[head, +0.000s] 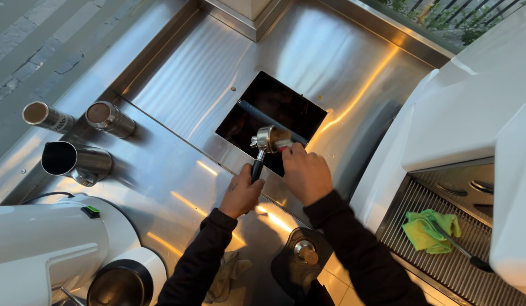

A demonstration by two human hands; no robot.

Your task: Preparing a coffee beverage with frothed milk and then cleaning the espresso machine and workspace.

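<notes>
My left hand (241,195) grips the black handle of a metal portafilter (264,140), held over the square dark knock-box opening (294,107) in the steel counter. The portafilter's basket faces sideways toward my right hand (304,171). That hand is closed on a small red-tipped tool (285,148) pressed at the basket's mouth. A black bar (257,110) crosses the opening just behind the basket. Both arms wear dark sleeves.
At the left stand a steel milk pitcher (70,161) and two metal shakers (109,118) (45,116). A white grinder (53,243) fills the lower left. A tamper (304,252) sits on a dark mat below. At right, a white espresso machine (473,107) with a green cloth (428,229) on its drip grate.
</notes>
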